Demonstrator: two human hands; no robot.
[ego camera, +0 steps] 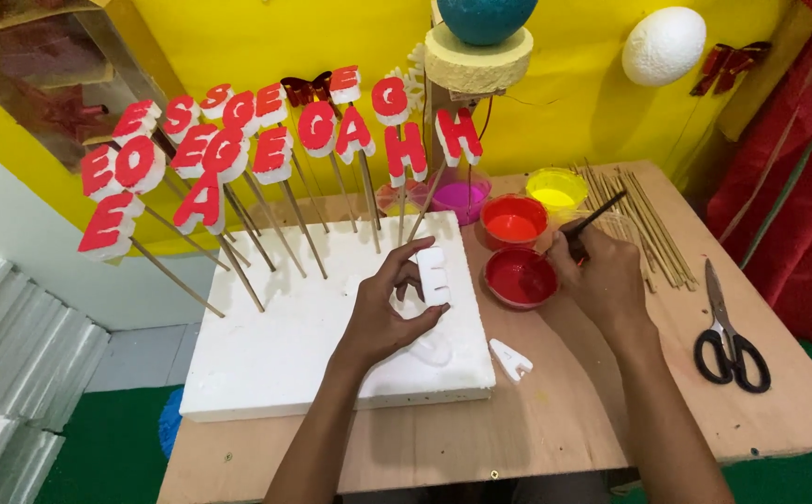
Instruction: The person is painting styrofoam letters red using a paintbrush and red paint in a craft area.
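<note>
White foam letter (433, 276) in left hand (382, 313); right hand (602, 275) grips brush (593, 224).

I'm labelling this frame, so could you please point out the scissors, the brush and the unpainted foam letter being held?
scissors (725, 338): head view, pivot.
brush (595, 220): head view, dark handle.
unpainted foam letter (433, 276): head view, white face.

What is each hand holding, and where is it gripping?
The left hand pinches a white foam letter by its sides. The right hand grips a black paintbrush low on its handle.

Black scissors (731, 336) lie to my right, bamboo sticks (644, 219) beyond them, a white foam egg (663, 45) on the wall.
</note>
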